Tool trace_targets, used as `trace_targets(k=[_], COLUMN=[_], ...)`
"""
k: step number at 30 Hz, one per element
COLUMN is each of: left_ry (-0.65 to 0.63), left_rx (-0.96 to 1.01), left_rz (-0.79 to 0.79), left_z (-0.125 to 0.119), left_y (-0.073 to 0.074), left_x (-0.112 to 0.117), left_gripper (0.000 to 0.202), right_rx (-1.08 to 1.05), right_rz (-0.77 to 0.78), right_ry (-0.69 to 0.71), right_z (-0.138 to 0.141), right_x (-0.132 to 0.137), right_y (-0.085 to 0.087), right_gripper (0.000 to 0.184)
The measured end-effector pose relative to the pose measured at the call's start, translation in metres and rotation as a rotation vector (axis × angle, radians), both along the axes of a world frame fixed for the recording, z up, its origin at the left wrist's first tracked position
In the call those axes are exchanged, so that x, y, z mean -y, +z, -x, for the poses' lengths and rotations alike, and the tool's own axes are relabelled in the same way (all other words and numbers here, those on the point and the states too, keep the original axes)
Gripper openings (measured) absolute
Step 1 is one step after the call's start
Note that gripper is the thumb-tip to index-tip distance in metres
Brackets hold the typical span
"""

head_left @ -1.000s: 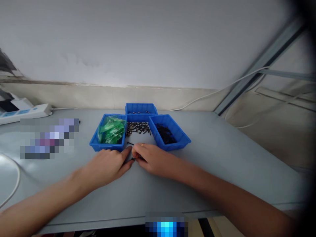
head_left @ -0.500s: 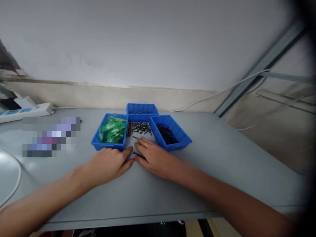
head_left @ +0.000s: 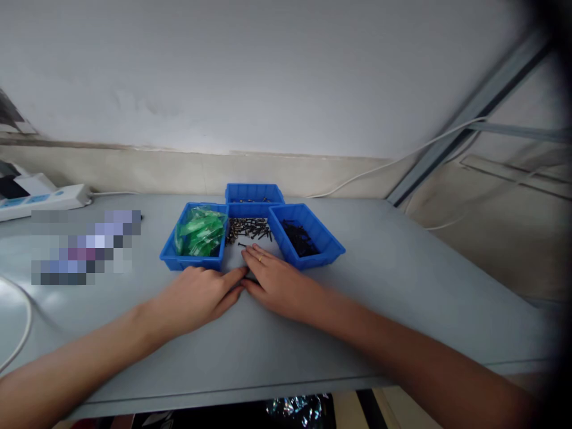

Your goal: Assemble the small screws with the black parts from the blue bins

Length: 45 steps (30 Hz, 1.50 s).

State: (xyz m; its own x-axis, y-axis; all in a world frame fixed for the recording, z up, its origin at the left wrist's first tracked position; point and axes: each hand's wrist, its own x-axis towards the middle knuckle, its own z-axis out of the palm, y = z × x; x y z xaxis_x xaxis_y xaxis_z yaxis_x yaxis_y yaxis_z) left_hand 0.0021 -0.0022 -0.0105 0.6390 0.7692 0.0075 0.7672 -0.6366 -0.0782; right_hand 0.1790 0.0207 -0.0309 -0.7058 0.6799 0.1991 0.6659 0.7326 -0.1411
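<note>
My left hand (head_left: 196, 298) rests low on the table, its outer fingers curled under and its forefinger and thumb brought to the head end of a dark screw (head_left: 251, 274). Most of that screw is hidden by the fingers. Beside it, my right hand (head_left: 281, 280), wearing a ring, lies with its fingers stretched out flat, the thumb touching near the left thumb. Another dark screw (head_left: 242, 245) lies just beyond the right fingertips. Farther back, a pile of loose screws (head_left: 252, 227) spreads between the blue bins.
A left blue bin (head_left: 170, 262) holds green plastic packets (head_left: 201, 231). The right blue bin (head_left: 328, 244) contains dark small parts (head_left: 298, 238); a back blue bin (head_left: 254, 192) has a few small pieces. A power strip (head_left: 49, 199), a blurred-out object (head_left: 92, 247) and a white cable (head_left: 29, 322) are left.
My left forefinger has moved right, onto the head end of the near screw, covering it. My right hand stays nearly in place. The view has shifted slightly.
</note>
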Motion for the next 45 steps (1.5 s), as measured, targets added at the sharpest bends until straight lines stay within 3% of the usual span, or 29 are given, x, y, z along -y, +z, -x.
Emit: trace_targets(k=[10, 17, 24, 34, 39, 45], left_ry=[-0.059, -0.051, 0.002, 0.043, 0.022, 0.067], left_rx=[0.075, 0.084, 0.069, 0.067, 0.108, 0.06], left_rz=[0.046, 0.024, 0.034, 0.047, 0.046, 0.044], left_z=[0.0, 0.0, -0.003, 0.001, 0.001, 0.003], left_y=[0.003, -0.002, -0.005, -0.001, 0.0, 0.0], left_x=[-0.001, -0.001, -0.002, -0.003, -0.002, -0.003], left_gripper=[0.027, 0.028, 0.028, 0.031, 0.033, 0.029], right_rx=[0.058, 0.048, 0.029, 0.127, 0.057, 0.126], right_rz=[-0.098, -0.071, -0.031, -0.164, -0.122, -0.177], right_ry=[0.068, 0.205, 0.133, 0.234, 0.154, 0.159], right_z=[-0.007, -0.005, -0.002, -0.004, -0.003, -0.004], right_x=[0.001, -0.003, -0.005, -0.011, -0.007, -0.003], right_y=[0.004, 0.001, -0.005, 0.002, 0.004, 0.003], right_gripper=[0.031, 0.039, 0.044, 0.017, 0.015, 0.019])
